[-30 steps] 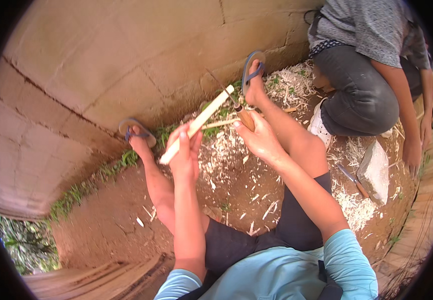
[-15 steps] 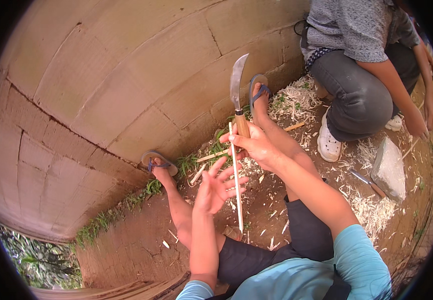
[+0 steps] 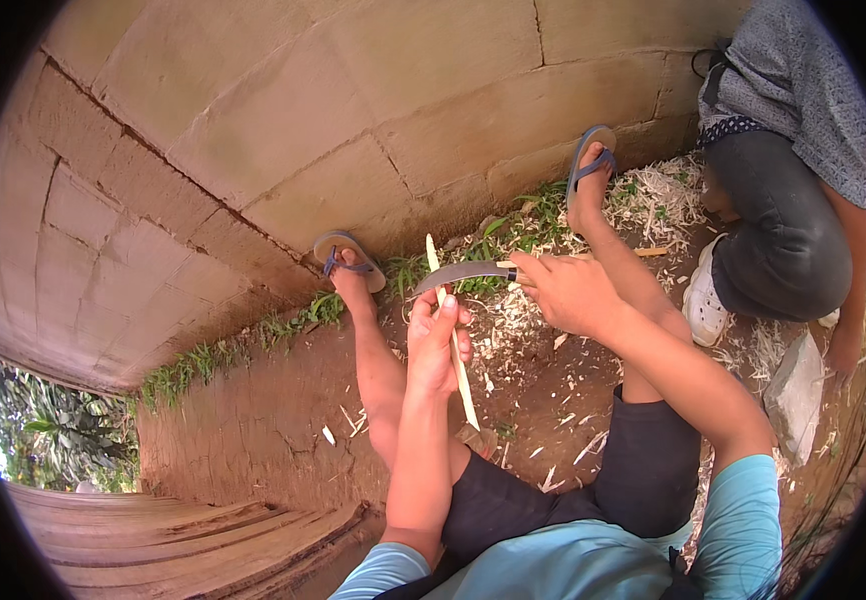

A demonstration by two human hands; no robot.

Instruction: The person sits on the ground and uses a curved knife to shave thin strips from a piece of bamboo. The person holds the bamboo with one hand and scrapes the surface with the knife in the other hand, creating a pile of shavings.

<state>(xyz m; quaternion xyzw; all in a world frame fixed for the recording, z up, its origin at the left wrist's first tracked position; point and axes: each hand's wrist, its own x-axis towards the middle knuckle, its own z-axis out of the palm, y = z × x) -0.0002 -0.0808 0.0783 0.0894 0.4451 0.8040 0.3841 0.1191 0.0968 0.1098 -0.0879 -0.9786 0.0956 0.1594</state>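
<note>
My left hand (image 3: 433,350) is closed around a thin pale wooden stick (image 3: 465,392), which slants upward past my fingers to a narrow tip. My right hand (image 3: 575,293) grips the handle of a knife with a curved blade (image 3: 465,271). The blade points left and crosses the stick just above my left thumb, appearing to lie against it. Most of the knife's handle is hidden by my right fingers.
Pale wood shavings (image 3: 663,195) litter the earth around my sandalled feet. A concrete block wall (image 3: 283,160) rises ahead. A person in dark trousers (image 3: 783,225) crouches at the right, near a grey stone (image 3: 795,400). Wooden boards (image 3: 183,545) lie at lower left.
My left hand, open before, now holds the stick, which was in my right hand along with the knife. The knife has swung from upright to nearly level across the stick. The view has shifted.
</note>
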